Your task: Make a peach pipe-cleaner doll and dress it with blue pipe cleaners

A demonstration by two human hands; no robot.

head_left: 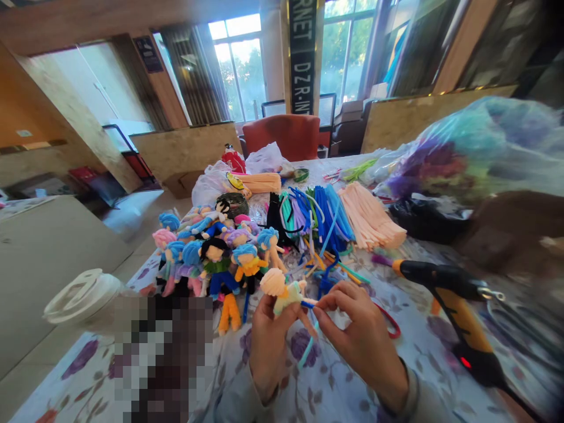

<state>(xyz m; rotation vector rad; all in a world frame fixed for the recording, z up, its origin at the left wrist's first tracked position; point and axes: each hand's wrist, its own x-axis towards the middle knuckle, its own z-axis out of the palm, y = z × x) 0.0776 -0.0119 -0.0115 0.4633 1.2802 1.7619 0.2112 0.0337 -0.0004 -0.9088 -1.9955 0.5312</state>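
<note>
My left hand (269, 343) is closed around the body of a small pipe-cleaner doll (288, 294) with peach hair and a pale green top. The doll lies tilted, its head to the left and its bare legs to the right. In a pinch at the end of one leg, my right hand (361, 329) holds a short blue pipe cleaner (308, 304); whether it is wound round the leg is too small to tell. Below the hands lies a light blue pipe cleaner (307, 354), partly hidden. Beyond my right hand a red pipe cleaner (393, 329) curves on the cloth.
Several finished dolls (215, 249) are heaped at left. Behind are blue pipe cleaners (328, 214) and a peach bundle (372, 217). A black and yellow glue gun (456, 311) lies at right, its cable trailing. Plastic bags (484, 147) crowd the back right; a white-lidded container (83, 294) stands left.
</note>
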